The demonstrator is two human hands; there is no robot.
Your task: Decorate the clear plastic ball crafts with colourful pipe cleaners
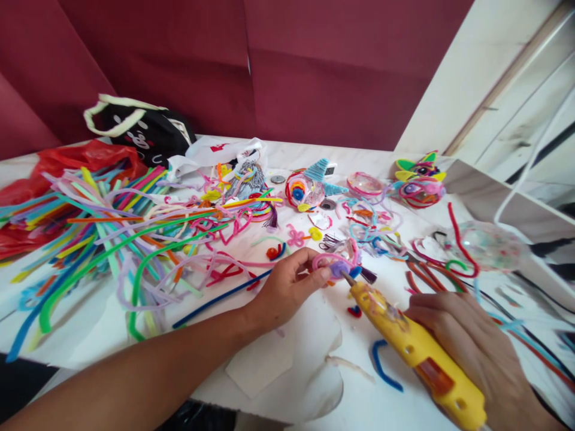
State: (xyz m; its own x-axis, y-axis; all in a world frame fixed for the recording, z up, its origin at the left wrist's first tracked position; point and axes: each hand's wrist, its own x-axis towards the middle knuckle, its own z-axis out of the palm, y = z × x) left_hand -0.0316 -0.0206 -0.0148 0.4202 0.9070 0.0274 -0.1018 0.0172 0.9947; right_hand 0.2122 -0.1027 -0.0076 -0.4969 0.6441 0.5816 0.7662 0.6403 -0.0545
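My left hand (pixel 287 287) pinches a small craft piece (pixel 338 263) of pink and purple pipe cleaner around something clear. A yellow hot glue gun (pixel 404 341) lies in the grip of my right hand (pixel 462 326). Its metal nozzle points at the purple coil on the piece; whether the tip touches the coil I cannot tell. Dark purple tassel strands stick out at the piece's right side. On the white tabletop just below lie a small red and blue curl (pixel 354 311) and a bent blue pipe cleaner (pixel 384 365).
Many colourful pipe cleaners (pixel 103 233) spread across the left side over a red plastic bag (pixel 90 157). Behind them stands a black tote bag (pixel 148 134). Fish-like ornaments (pixel 309 187) sit at the back. A clear bottle-shaped plastic piece (pixel 494 245) and dark cords are at the right.
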